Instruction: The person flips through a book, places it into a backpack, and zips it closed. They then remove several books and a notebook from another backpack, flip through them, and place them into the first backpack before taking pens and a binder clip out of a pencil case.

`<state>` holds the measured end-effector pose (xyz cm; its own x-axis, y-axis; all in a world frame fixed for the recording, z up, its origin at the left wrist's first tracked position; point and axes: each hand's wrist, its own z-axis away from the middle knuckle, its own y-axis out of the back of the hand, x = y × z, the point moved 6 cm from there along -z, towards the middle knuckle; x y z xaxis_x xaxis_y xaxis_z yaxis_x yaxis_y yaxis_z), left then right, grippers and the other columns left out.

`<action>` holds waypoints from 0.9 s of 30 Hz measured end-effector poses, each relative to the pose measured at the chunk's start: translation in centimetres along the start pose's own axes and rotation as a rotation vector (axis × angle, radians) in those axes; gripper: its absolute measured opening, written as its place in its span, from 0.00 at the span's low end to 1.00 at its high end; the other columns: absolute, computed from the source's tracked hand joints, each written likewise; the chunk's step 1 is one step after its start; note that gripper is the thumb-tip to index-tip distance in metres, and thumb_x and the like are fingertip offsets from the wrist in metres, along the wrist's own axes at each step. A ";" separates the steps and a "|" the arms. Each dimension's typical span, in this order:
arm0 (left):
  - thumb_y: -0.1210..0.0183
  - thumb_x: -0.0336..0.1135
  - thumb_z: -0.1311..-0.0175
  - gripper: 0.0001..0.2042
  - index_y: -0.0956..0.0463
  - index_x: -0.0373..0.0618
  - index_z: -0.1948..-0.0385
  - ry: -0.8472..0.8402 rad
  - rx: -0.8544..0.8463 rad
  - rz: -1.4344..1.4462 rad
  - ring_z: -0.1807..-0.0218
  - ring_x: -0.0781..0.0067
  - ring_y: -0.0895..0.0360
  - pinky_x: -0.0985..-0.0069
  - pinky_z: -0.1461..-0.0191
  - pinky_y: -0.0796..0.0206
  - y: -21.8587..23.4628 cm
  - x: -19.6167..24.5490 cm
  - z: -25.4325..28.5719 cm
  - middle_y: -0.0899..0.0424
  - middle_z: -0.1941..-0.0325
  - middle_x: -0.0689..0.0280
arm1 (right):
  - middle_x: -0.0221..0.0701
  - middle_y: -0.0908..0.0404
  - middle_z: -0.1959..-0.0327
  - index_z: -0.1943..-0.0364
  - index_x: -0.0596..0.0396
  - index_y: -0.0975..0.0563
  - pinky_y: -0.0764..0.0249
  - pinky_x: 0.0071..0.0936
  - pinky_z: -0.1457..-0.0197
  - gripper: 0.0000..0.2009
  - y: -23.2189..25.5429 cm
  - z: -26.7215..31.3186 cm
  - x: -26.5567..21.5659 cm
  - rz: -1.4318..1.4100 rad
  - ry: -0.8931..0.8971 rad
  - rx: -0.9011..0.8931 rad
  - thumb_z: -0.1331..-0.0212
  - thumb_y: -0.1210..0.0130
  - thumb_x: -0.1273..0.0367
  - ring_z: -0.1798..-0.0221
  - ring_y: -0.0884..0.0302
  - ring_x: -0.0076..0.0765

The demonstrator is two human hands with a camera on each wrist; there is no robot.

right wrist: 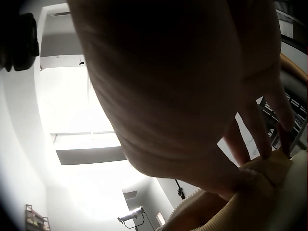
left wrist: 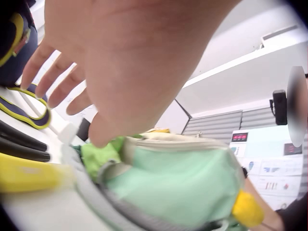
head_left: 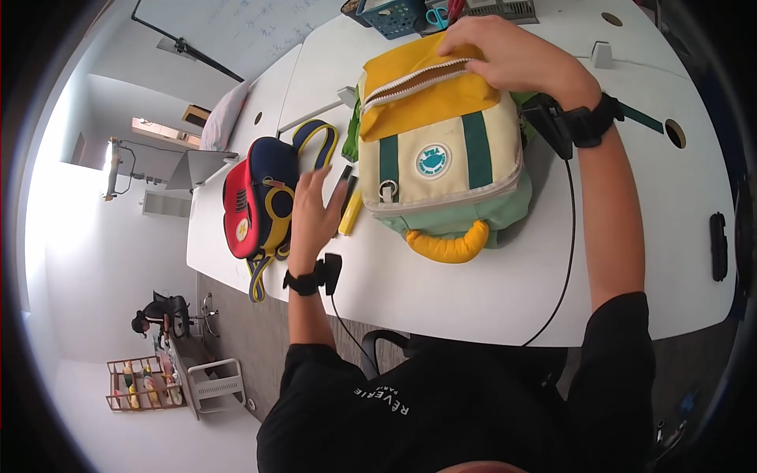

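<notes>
A cream, yellow and mint backpack point(head_left: 426, 150) lies on the white table, its yellow flap pocket unzipped. My right hand point(head_left: 516, 59) pinches the flap's edge beside the zipper, thumb near the opening; in the right wrist view the right hand point(right wrist: 250, 130) has its fingers over the yellow fabric point(right wrist: 262, 173). My left hand point(head_left: 314, 221) is raised with fingers spread between the two bags, holding nothing. The left wrist view shows the left hand point(left wrist: 72, 82) above the table, with the mint side of the backpack point(left wrist: 178, 178) beyond it.
A red and navy bag point(head_left: 256, 197) with a yellow-edged strap lies at the left. Beside the backpack are a yellow object point(head_left: 351, 211) and black ones point(head_left: 344, 180). A blue basket point(head_left: 394, 17) with scissors stands at the back; a black case point(head_left: 717, 246) lies at the right.
</notes>
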<state>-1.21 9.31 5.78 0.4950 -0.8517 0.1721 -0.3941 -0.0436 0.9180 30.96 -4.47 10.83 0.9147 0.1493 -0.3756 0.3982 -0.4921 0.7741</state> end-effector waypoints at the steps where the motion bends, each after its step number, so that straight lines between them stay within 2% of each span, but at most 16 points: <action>1: 0.40 0.31 0.33 0.14 0.23 0.33 0.50 -0.016 0.078 0.149 0.55 0.49 0.20 0.62 0.51 0.29 0.6 1.1 -1.5 0.19 0.57 0.49 | 0.40 0.20 0.44 0.49 0.59 0.19 0.28 0.34 0.33 0.15 -0.1 0.0 0.3 0.025 -0.003 -0.004 0.41 0.43 0.79 0.41 0.23 0.44; 2: 0.41 0.32 0.32 0.13 0.22 0.32 0.52 0.006 0.085 0.223 0.59 0.52 0.18 0.66 0.58 0.27 1.3 2.4 -3.1 0.18 0.59 0.49 | 0.40 0.20 0.44 0.51 0.59 0.18 0.28 0.35 0.34 0.14 -0.3 -0.2 0.4 0.047 -0.005 -0.010 0.42 0.43 0.79 0.41 0.23 0.45; 4: 0.42 0.32 0.31 0.12 0.21 0.34 0.52 -0.046 0.131 0.344 0.59 0.54 0.18 0.68 0.62 0.27 1.7 4.3 -5.5 0.17 0.59 0.49 | 0.42 0.20 0.43 0.53 0.60 0.17 0.27 0.35 0.34 0.14 -0.8 -0.5 0.6 0.023 -0.074 -0.071 0.43 0.43 0.80 0.41 0.22 0.46; 5: 0.42 0.32 0.31 0.12 0.21 0.34 0.52 -0.051 0.131 0.345 0.59 0.54 0.18 0.68 0.62 0.27 1.6 5.1 -6.6 0.17 0.59 0.49 | 0.43 0.20 0.42 0.54 0.60 0.16 0.27 0.34 0.35 0.13 -1.1 -0.5 1.1 0.004 -0.146 -0.127 0.43 0.43 0.81 0.41 0.22 0.47; 8: 0.42 0.32 0.31 0.12 0.21 0.35 0.52 -0.172 0.189 0.261 0.59 0.55 0.18 0.67 0.60 0.25 1.5 7.1 -8.9 0.16 0.58 0.51 | 0.45 0.21 0.41 0.55 0.61 0.16 0.26 0.33 0.36 0.14 -1.6 -0.4 1.6 0.014 -0.196 -0.214 0.45 0.45 0.82 0.42 0.22 0.49; 9: 0.43 0.32 0.31 0.12 0.21 0.35 0.52 -0.148 0.101 0.247 0.57 0.55 0.17 0.67 0.58 0.25 0.6 6.9 -9.5 0.16 0.58 0.50 | 0.45 0.21 0.41 0.55 0.61 0.16 0.26 0.33 0.36 0.14 -1.5 -0.3 1.6 0.018 -0.199 -0.206 0.45 0.45 0.82 0.42 0.22 0.49; 11: 0.42 0.33 0.31 0.15 0.22 0.35 0.48 -0.084 -0.022 0.251 0.52 0.55 0.17 0.66 0.52 0.24 -0.2 6.9 -9.5 0.17 0.55 0.50 | 0.46 0.19 0.45 0.57 0.61 0.16 0.24 0.34 0.40 0.13 -1.0 -0.1 1.3 0.003 -0.199 -0.133 0.46 0.46 0.82 0.45 0.20 0.50; 14: 0.40 0.35 0.32 0.19 0.26 0.36 0.43 -0.076 0.022 0.336 0.49 0.55 0.18 0.66 0.50 0.24 -0.4 7.1 -7.7 0.17 0.51 0.50 | 0.47 0.18 0.49 0.61 0.62 0.16 0.23 0.36 0.44 0.11 0.2 -0.1 1.5 0.029 -0.211 -0.103 0.46 0.46 0.80 0.48 0.19 0.49; 15: 0.38 0.36 0.33 0.24 0.29 0.36 0.39 -0.097 0.011 0.301 0.46 0.55 0.20 0.66 0.49 0.23 -0.3 7.4 -7.0 0.20 0.45 0.51 | 0.45 0.15 0.60 0.67 0.64 0.17 0.21 0.37 0.54 0.07 0.3 -0.1 1.9 0.015 -0.086 0.023 0.47 0.44 0.78 0.58 0.16 0.47; 16: 0.37 0.36 0.35 0.26 0.30 0.38 0.37 -0.061 -0.008 0.357 0.41 0.55 0.22 0.64 0.46 0.25 -0.1 7.8 -6.3 0.23 0.40 0.51 | 0.45 0.15 0.60 0.67 0.64 0.17 0.21 0.37 0.54 0.07 1.5 0.5 1.5 0.014 -0.114 0.020 0.47 0.44 0.78 0.58 0.16 0.47; 18: 0.36 0.34 0.36 0.24 0.28 0.40 0.38 -0.186 0.101 0.289 0.38 0.56 0.24 0.64 0.41 0.29 1.7 9.9 -4.7 0.24 0.38 0.53 | 0.49 0.15 0.65 0.62 0.69 0.18 0.21 0.35 0.54 0.13 3.8 0.8 -0.5 -0.114 -0.117 -0.200 0.49 0.43 0.72 0.61 0.16 0.51; 19: 0.36 0.33 0.37 0.23 0.26 0.41 0.40 -0.184 0.092 0.288 0.38 0.57 0.25 0.65 0.40 0.30 2.2 10.3 -4.1 0.24 0.38 0.55 | 0.50 0.16 0.72 0.69 0.69 0.17 0.21 0.38 0.62 0.11 3.2 0.6 0.6 -0.108 -0.093 -0.028 0.52 0.42 0.71 0.68 0.16 0.52; 20: 0.36 0.31 0.38 0.22 0.24 0.41 0.41 -0.182 0.082 0.284 0.38 0.58 0.25 0.65 0.39 0.31 2.6 10.5 -3.3 0.23 0.38 0.56 | 0.50 0.16 0.72 0.69 0.69 0.17 0.21 0.38 0.62 0.11 3.6 0.8 0.8 -0.106 -0.112 -0.028 0.52 0.42 0.71 0.68 0.16 0.52; 22: 0.39 0.28 0.36 0.17 0.22 0.42 0.44 -0.151 0.114 0.341 0.40 0.61 0.23 0.68 0.43 0.29 2.6 9.5 -2.3 0.22 0.40 0.57 | 0.51 0.15 0.68 0.68 0.67 0.17 0.21 0.39 0.61 0.12 4.8 1.2 1.0 -0.043 -0.134 0.011 0.51 0.43 0.70 0.65 0.15 0.51; 25: 0.39 0.27 0.36 0.17 0.22 0.40 0.45 -0.098 0.137 0.360 0.47 0.67 0.19 0.73 0.47 0.27 1.0 5.6 -1.5 0.17 0.47 0.58 | 0.53 0.16 0.68 0.68 0.67 0.16 0.21 0.40 0.61 0.13 6.0 2.1 1.8 -0.036 -0.186 0.014 0.54 0.42 0.70 0.65 0.15 0.52; 27: 0.39 0.26 0.36 0.18 0.24 0.37 0.44 0.076 -0.006 0.457 0.53 0.73 0.17 0.77 0.50 0.27 -1.0 3.3 -1.2 0.13 0.53 0.59 | 0.55 0.17 0.70 0.68 0.68 0.17 0.22 0.41 0.62 0.14 6.6 2.7 2.5 0.021 -0.199 0.024 0.57 0.41 0.70 0.66 0.16 0.53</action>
<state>1.78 7.19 5.86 0.3271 -0.7420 0.5852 -0.5808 0.3306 0.7439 35.66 -9.68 13.68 0.8901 -0.0327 -0.4546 0.3750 -0.5142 0.7713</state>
